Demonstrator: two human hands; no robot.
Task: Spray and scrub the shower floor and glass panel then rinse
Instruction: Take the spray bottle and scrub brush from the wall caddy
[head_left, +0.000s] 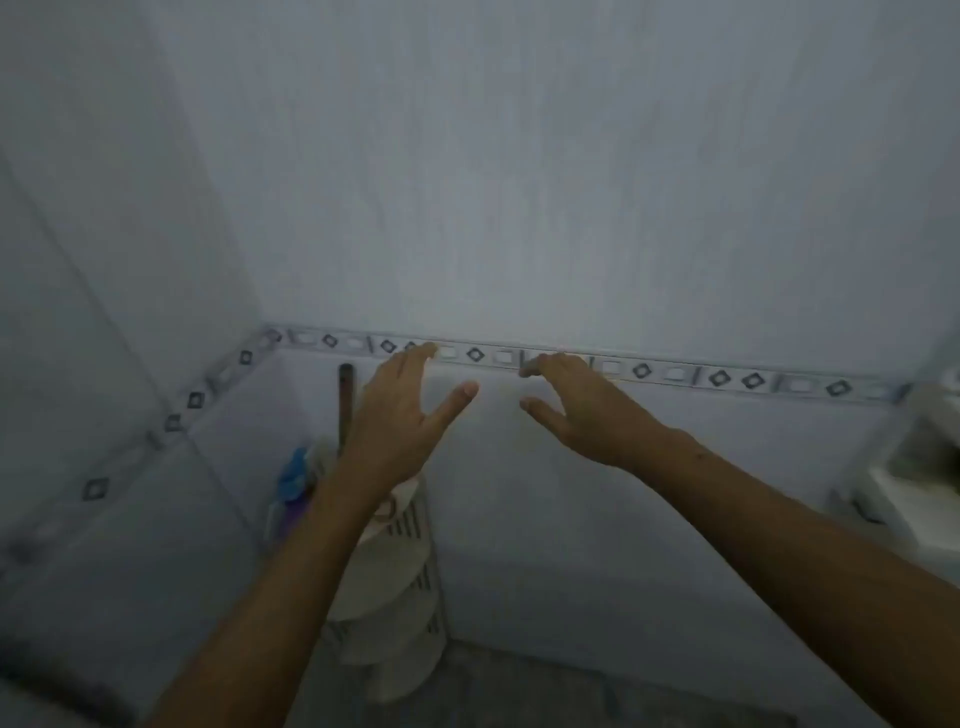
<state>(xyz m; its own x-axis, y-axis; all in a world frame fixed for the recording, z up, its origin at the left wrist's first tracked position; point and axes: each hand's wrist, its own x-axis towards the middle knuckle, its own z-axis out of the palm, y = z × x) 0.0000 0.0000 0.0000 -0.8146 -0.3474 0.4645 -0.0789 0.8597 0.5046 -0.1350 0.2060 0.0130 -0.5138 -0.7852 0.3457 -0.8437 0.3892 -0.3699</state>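
Two bare hands, left hand (397, 415) and right hand (582, 410), fingers spread, empty, near the tile border (675, 375).

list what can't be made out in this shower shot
Head view, dim and blurry:
Blue bottle: blurred, partly behind the left arm; label unreadable.
White slotted rack: left arm covers part; contents unclear.
Brown handle: lower end hidden behind the left arm; tool unknown.
White fixture: cut off by the right edge.
Floor: only a dark strip at the bottom edge.
Glass panel: not in view.
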